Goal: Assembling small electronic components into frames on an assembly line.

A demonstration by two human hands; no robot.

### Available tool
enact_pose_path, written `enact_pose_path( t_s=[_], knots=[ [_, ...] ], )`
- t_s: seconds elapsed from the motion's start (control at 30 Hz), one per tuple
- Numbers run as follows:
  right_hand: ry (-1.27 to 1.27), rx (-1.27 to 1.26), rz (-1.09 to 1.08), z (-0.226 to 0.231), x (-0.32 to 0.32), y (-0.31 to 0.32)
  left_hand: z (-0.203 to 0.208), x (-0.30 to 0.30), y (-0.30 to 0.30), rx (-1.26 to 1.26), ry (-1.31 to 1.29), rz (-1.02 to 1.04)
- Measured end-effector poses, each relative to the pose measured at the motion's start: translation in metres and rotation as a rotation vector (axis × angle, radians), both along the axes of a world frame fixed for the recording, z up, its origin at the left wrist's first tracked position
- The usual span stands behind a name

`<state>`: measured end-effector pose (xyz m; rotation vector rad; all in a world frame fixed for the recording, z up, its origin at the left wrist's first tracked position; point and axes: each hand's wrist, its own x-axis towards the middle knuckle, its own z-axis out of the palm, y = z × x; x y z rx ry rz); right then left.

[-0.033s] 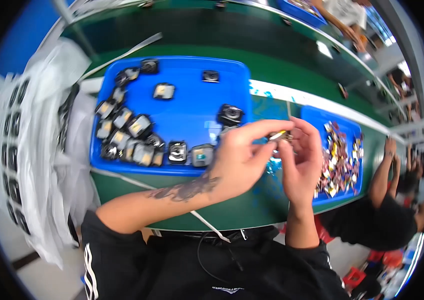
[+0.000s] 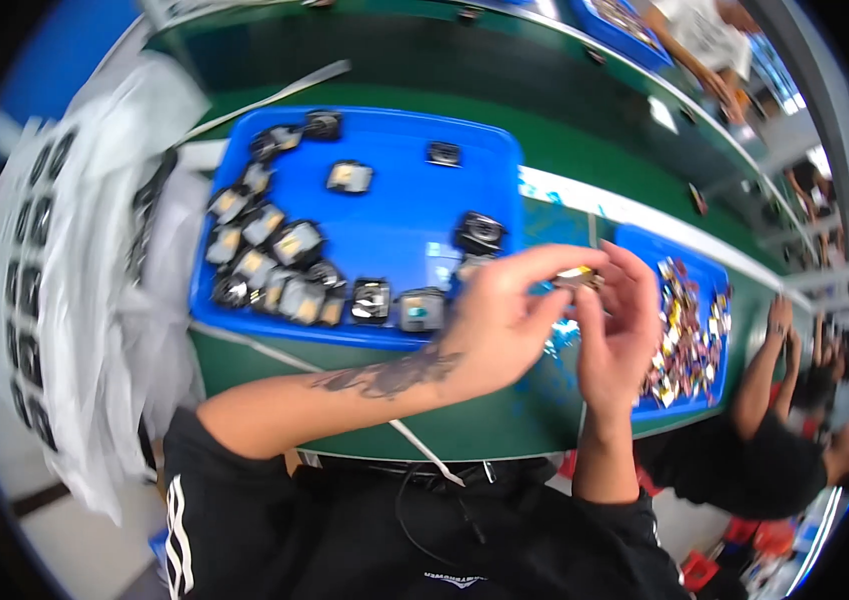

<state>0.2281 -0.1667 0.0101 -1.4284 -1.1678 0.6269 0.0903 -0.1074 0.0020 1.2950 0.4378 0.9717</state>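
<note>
we pinch the small shiny part (image 2: 579, 275) in left hand (image 2: 505, 310) and right hand (image 2: 623, 325) fingertips; | it sits between our palms; | visible length roughly crosswise, blurred; | neither hand clearly nearer

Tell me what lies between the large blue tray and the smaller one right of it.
Head view: mostly green tabletop strewn with blue scraps; the left hand and right hand, holding a small shiny part, hide some of it.
</note>
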Motion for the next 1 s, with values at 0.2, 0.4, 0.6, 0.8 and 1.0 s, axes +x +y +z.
enact_pose_path(
  t_s=[0.2, 0.4, 0.6, 0.8, 1.0],
  knots=[
    [-0.007, 0.051, 0.071, 0.004, 0.002, 0.016, 0.006, 0.001, 0.006, 0.041, -0.026, 0.129],
    [-0.218, -0.174, 0.267, 0.017, 0.073, 0.115, -0.016, -0.084, 0.076, 1.574, 1.188, 0.842],
    [-0.249, -0.345, -0.034, -0.048, 0.176, 0.196, 0.020, -0.120, 0.119, 0.722, 1.711, 0.339],
    [-0.542, -0.328, -0.119, -0.044, 0.189, 0.186, 0.019, -0.108, 0.109, 0.556, 1.747, 0.146],
    [-0.637, -0.188, 0.062, 0.005, 0.240, 0.130, 0.025, -0.137, 0.062, 0.789, 1.398, 0.204]
  ],
)
